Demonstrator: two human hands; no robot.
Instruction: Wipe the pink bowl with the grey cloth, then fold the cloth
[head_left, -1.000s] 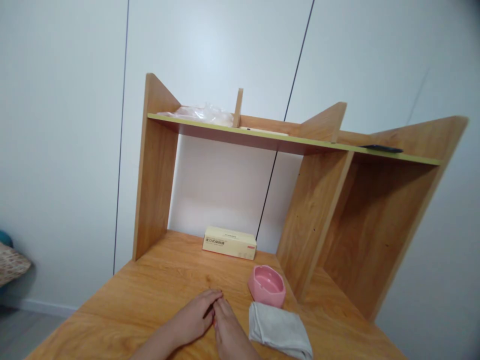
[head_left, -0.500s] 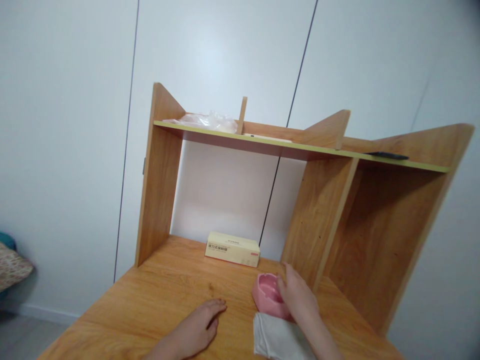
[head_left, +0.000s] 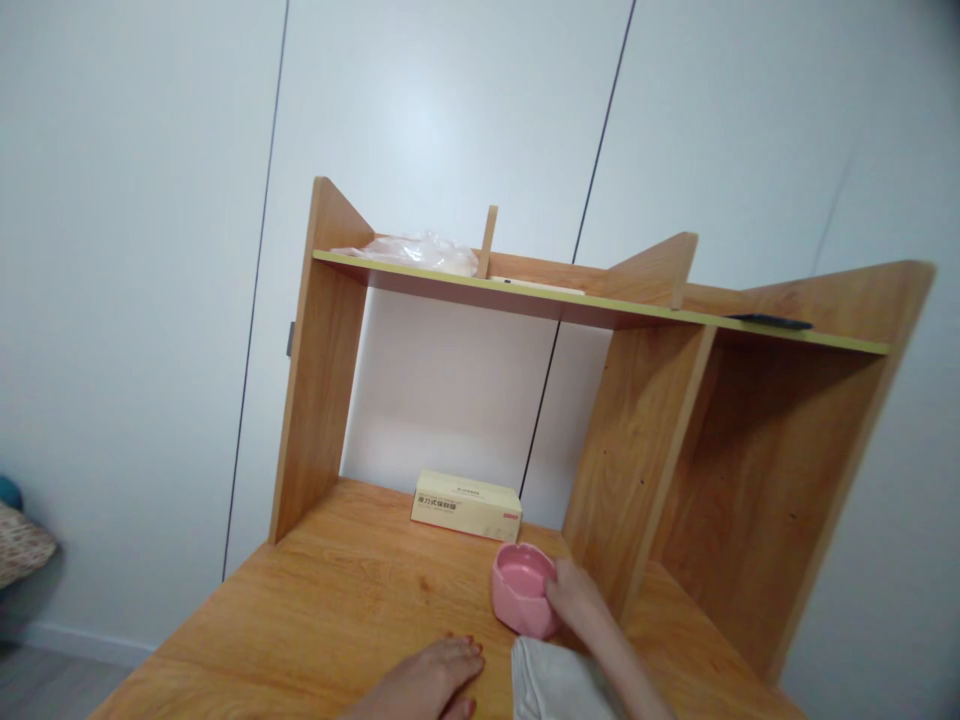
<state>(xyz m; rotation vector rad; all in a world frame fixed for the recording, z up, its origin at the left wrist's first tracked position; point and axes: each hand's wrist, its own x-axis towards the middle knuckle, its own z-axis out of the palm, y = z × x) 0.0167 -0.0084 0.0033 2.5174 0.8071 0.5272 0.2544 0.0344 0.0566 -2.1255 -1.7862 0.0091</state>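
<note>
My right hand (head_left: 576, 601) is closed around the right side of a pink ceramic bowl (head_left: 519, 589), which tilts slightly above the wooden desk (head_left: 352, 590). Flat on the desk near the bottom edge lies my left hand (head_left: 439, 680), fingers stretched out and holding nothing. A folded grey cloth (head_left: 551, 685) sits between my two arms, just below the bowl. Behind the bowl, a cream cardboard box (head_left: 465, 504) with red print rests at the back of the desk.
A wooden shelf unit (head_left: 630, 420) stands on the desk with an upright divider right of the bowl. On its top shelf lie a crumpled clear plastic bag (head_left: 416, 250) and a dark flat object (head_left: 769, 321). White wall panels are behind.
My right hand left my left hand, reached right to the pink bowl, gripped it and lifted it slightly leftward. My left hand stayed flat on the desk.
</note>
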